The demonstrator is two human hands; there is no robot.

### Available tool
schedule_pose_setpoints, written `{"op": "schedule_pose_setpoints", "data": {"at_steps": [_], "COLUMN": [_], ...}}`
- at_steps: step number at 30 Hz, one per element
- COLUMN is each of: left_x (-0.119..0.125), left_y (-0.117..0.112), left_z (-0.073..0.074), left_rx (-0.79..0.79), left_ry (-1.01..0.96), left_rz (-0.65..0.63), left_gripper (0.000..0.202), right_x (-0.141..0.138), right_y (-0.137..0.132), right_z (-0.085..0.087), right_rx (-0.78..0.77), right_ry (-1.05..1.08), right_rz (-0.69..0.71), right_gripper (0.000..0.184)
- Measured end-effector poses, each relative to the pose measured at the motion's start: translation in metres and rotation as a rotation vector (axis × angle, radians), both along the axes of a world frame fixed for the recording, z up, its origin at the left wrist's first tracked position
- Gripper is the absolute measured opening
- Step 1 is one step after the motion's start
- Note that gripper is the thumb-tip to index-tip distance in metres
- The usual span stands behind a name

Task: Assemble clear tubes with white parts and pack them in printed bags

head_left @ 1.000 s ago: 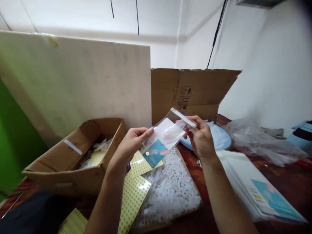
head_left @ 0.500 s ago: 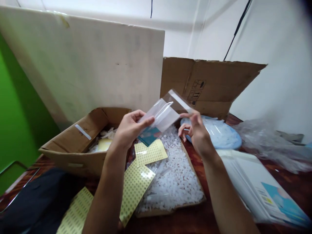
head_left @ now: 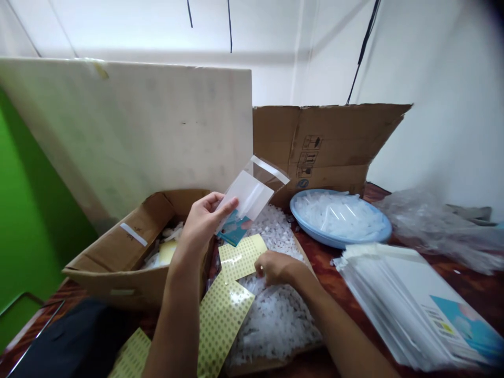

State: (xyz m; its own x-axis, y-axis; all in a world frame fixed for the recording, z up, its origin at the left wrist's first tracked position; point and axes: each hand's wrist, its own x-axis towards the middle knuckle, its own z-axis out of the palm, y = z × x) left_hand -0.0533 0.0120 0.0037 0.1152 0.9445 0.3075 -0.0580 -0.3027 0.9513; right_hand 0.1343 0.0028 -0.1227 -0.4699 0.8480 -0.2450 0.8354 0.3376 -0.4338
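My left hand (head_left: 205,220) pinches a clear plastic bag (head_left: 250,197) with a white and blue card inside, held up above the table with its flap open. My right hand (head_left: 275,266) is down on a heap of small white plastic pieces (head_left: 275,310) lying on a cardboard sheet, its fingers curled at the edge of a yellow dotted sticker sheet (head_left: 241,256). What the fingers hold, if anything, is hidden. More yellow dotted sheets (head_left: 222,315) lie under my left forearm.
An open cardboard box (head_left: 129,252) with white and yellow items sits at the left. A blue bowl (head_left: 340,220) of clear pieces stands behind. A stack of bagged cards (head_left: 417,304) lies at right, crumpled plastic (head_left: 437,226) beyond it. Cardboard (head_left: 326,142) and a pale board stand behind.
My right hand has let go of the bag's flap and dropped down to the heap of white pieces. My left hand still holds the bag up.
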Motion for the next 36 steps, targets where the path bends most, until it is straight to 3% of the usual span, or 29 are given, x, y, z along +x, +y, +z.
{"op": "schedule_pose_setpoints", "data": {"at_steps": [5, 9, 11, 13, 17, 21, 28, 33, 36], "left_x": [-0.001, -0.002, 0.000, 0.003, 0.011, 0.014, 0.010, 0.007, 0.007], "left_y": [-0.002, -0.006, -0.007, -0.008, -0.009, -0.011, -0.011, -0.010, -0.011], "left_z": [0.001, 0.003, 0.003, 0.002, 0.000, 0.000, 0.001, 0.001, 0.002], "left_rx": [-0.017, -0.029, -0.021, -0.027, -0.044, -0.055, -0.076, -0.081, -0.072], "left_ry": [0.060, 0.183, 0.240, 0.275, 0.298, 0.297, 0.249, 0.296, 0.330], "left_rz": [-0.069, -0.169, -0.212, -0.252, -0.292, -0.318, -0.287, -0.256, -0.281], "left_gripper": [0.041, 0.037, 0.035, 0.035, 0.036, 0.038, 0.041, 0.043, 0.041], "right_x": [0.036, 0.076, 0.089, 0.094, 0.079, 0.059, 0.060, 0.062, 0.061], "right_y": [0.003, -0.008, -0.017, -0.026, -0.033, -0.027, -0.029, -0.037, -0.035], "right_z": [0.034, 0.071, 0.086, 0.097, 0.104, 0.097, 0.090, 0.097, 0.094], "right_rx": [0.188, 0.546, 0.668, 0.719, 0.769, 0.771, 0.664, 0.602, 0.486], "right_ry": [0.319, 1.309, 1.591, 1.699, 1.758, 1.699, 1.422, 1.245, 1.181], "right_rz": [-0.036, -0.341, -0.386, -0.393, -0.362, -0.317, -0.141, -0.058, -0.016], "right_gripper": [0.012, 0.028, 0.031, 0.028, 0.030, 0.029, 0.005, 0.022, 0.027]}}
